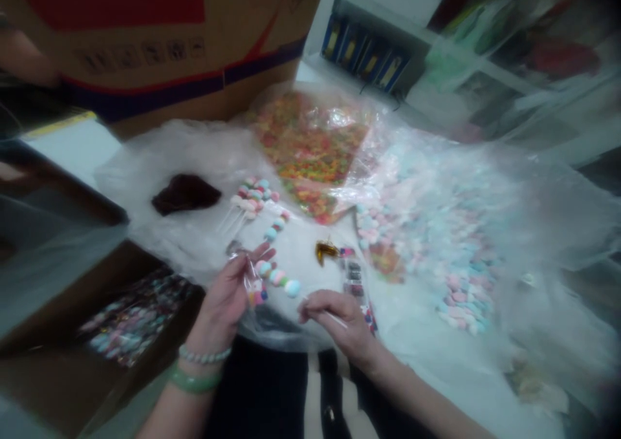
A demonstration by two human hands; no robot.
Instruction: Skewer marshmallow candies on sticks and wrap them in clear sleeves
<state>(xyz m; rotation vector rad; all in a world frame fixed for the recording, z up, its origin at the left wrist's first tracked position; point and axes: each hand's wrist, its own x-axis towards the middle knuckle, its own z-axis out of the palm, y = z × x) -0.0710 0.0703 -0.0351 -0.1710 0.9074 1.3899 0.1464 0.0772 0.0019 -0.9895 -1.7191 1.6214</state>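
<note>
My left hand [235, 287] grips a clear, printed plastic bag [256, 292] between thumb and fingers. A skewer of pastel marshmallows [277, 277] lies across its front, one end at the bag; blur hides how far it is inside. My right hand [339, 319] is closed in a pinch at the skewer's other end, with a white stick running through the palm. Beyond the hands are a single marshmallow skewer [277, 225] and a pile of several more [253, 195]. Gold twist ties [326, 251] lie beside flat printed bags [356, 280].
A bag of colourful small candies [315, 148] lies at the back, with loose marshmallows [466, 297] on plastic to the right. A dark lump [187, 193] sits at left. An open carton [140, 316] holds wrapped sweets at lower left. A large cardboard box [169, 44] stands behind.
</note>
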